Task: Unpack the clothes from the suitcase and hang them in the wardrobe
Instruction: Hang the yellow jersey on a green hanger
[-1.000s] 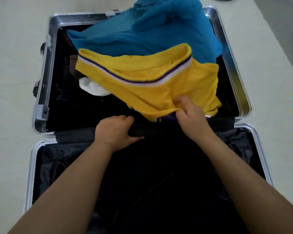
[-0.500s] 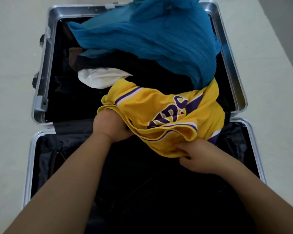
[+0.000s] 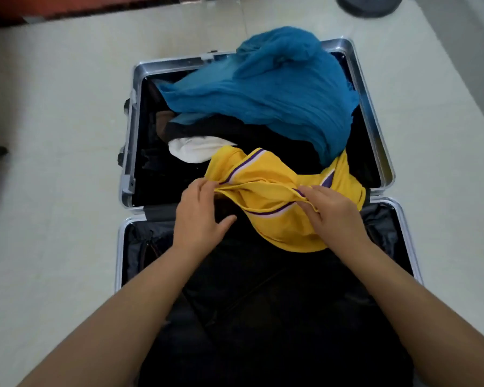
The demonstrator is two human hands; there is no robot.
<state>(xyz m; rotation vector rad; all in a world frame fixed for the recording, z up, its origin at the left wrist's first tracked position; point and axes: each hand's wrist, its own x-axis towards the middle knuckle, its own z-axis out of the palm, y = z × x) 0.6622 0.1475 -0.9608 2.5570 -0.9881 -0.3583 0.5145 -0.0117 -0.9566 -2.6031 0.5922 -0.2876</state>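
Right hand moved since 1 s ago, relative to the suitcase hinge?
Yes. The right hand pulled back toward the person, across the hinge and over the near half, gripping the yellow jersey.

The bright yellow cloth jersey with purple stripes [image 3: 274,196] got pulled off the pile toward the person, and now the left hand [image 3: 200,219] and right hand [image 3: 333,216] pinch its edge.
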